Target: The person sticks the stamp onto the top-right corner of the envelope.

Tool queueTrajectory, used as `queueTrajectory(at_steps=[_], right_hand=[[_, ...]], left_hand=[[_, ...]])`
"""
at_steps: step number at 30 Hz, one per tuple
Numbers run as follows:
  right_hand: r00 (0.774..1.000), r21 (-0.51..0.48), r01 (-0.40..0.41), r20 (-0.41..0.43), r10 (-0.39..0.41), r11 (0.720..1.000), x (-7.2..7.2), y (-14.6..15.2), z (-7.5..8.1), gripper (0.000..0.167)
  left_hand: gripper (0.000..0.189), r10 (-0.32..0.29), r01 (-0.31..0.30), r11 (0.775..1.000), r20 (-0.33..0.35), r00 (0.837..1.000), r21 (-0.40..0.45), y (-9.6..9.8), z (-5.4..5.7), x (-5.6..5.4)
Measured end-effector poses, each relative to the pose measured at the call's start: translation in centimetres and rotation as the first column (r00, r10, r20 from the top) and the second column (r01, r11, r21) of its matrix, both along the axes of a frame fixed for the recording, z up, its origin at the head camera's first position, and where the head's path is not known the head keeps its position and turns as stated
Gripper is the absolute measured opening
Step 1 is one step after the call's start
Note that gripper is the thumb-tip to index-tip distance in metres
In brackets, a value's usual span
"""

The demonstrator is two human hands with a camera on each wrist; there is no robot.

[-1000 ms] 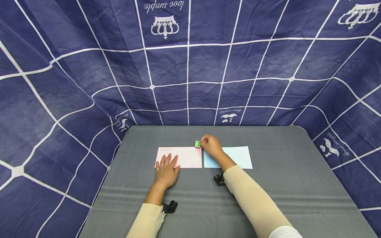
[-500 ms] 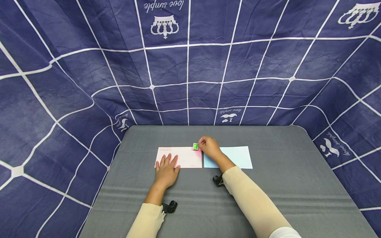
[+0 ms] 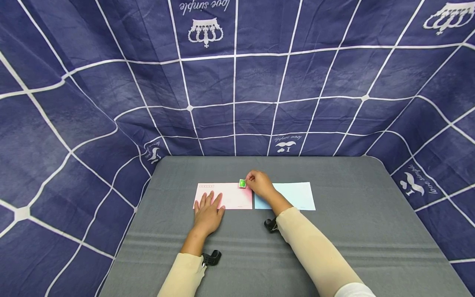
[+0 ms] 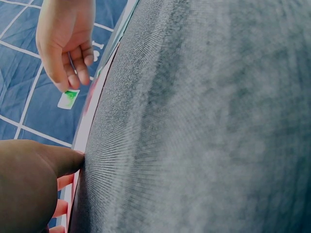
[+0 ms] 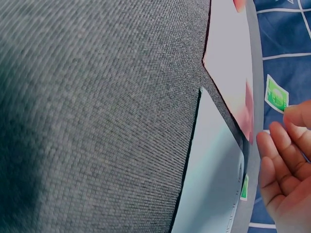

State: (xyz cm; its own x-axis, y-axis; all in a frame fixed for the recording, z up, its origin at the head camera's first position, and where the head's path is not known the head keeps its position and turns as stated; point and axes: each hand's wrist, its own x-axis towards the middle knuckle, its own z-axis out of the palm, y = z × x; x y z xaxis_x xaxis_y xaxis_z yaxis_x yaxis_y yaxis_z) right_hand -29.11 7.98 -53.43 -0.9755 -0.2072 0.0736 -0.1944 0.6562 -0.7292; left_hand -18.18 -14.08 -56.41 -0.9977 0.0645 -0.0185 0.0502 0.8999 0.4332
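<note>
Your right hand (image 3: 259,184) pinches green stamp (image 3: 242,183) above pink envelope (image 3: 234,201), near its far right corner; your left hand (image 3: 206,214), fingers spread, rests on that envelope.

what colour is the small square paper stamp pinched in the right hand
The stamp is green with a white border, clearest in the right wrist view.

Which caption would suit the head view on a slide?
Left hand on the pink envelope, right hand pinching a stamp near the envelope's far right corner, blue envelope alongside.
</note>
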Motion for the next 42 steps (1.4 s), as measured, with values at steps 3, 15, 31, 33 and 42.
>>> queueTrajectory(at_steps=[3, 15, 31, 33, 42], right_hand=[[1.000, 0.001, -0.010, 0.008, 0.010, 1.000, -0.04, -0.07, -0.11, 0.007], [0.999, 0.020, -0.043, 0.029, 0.042, 0.999, -0.23, -0.27, -0.63, 0.007], [0.998, 0.081, -0.057, 0.043, 0.054, 0.995, -0.51, -0.63, -0.89, 0.008], [0.998, 0.084, -0.060, 0.039, 0.056, 0.995, -0.54, -0.67, -0.92, 0.008], [0.998, 0.117, -0.066, 0.022, 0.064, 0.991, -0.80, -0.78, -1.03, 0.010]], left_hand=[[0.054, 0.001, -0.001, 1.000, 0.004, 1.000, 0.004, -0.02, 0.01, 0.01], [0.053, 0.001, -0.001, 1.000, -0.001, 1.000, 0.000, -0.02, 0.21, 0.11], [0.053, 0.005, -0.005, 1.000, -0.001, 1.000, -0.012, -0.01, 0.18, 0.06], [0.053, 0.004, -0.004, 1.000, 0.002, 1.000, -0.010, 0.01, 0.16, 0.06], [0.054, 0.006, -0.006, 1.000, 0.010, 1.000, -0.001, -0.04, -0.05, -0.04]])
